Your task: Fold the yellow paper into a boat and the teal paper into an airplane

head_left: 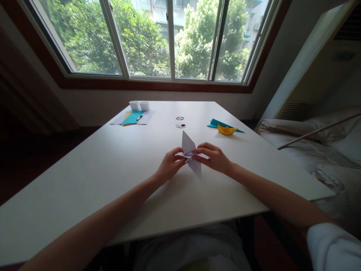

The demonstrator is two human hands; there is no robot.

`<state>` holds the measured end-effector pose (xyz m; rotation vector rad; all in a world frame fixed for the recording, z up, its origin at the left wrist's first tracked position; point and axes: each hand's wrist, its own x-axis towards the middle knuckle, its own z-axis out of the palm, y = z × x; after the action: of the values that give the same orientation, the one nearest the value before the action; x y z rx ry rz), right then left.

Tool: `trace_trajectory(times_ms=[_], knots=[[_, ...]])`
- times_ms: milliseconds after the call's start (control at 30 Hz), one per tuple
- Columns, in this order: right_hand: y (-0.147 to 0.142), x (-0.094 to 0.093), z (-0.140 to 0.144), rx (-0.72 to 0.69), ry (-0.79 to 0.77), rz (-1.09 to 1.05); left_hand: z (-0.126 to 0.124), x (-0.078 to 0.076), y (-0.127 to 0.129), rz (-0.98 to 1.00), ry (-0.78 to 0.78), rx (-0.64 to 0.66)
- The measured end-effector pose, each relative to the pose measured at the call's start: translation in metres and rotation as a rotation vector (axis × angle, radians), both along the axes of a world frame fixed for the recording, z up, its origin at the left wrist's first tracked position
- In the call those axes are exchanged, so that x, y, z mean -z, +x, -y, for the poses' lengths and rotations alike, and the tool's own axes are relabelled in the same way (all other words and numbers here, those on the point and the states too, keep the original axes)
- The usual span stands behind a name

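Forearms come in from the near table [84, 180] edge; left hand [169, 165] & right hand [216, 158] both pinch the white folded paper [188, 145] at its middle. Its long axis runs away/toward the person, one point up beyond the fingertips, other below. Hands equally near.

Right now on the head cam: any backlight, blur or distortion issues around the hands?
Head view: strong backlight from the window, trees outside bright, room corners dark. Wide-angle bend curves the table edges and window frame. Left hand and right hand on the white folded paper are sharp, with soft shadows beneath; no glare on the paper.
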<state>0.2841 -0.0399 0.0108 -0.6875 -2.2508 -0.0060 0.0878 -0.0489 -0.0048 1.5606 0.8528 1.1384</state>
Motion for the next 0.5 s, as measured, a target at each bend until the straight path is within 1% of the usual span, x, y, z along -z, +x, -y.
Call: trace_trajectory(times_ms=[167,367,500], knots=[[-0.0012,0.0011,0.0001,0.041,0.020,0.036,0.0001,0.0001,0.0012,0.033,-0.044,0.001],[-0.0044,0.0001,-0.0002,0.014,0.094,-0.016,0.0025,-0.0026,0.0044,0.041,-0.077,0.016],[-0.0048,0.0007,-0.0013,0.013,0.083,-0.022,0.0040,-0.0036,0.0057,0.045,-0.091,0.015]])
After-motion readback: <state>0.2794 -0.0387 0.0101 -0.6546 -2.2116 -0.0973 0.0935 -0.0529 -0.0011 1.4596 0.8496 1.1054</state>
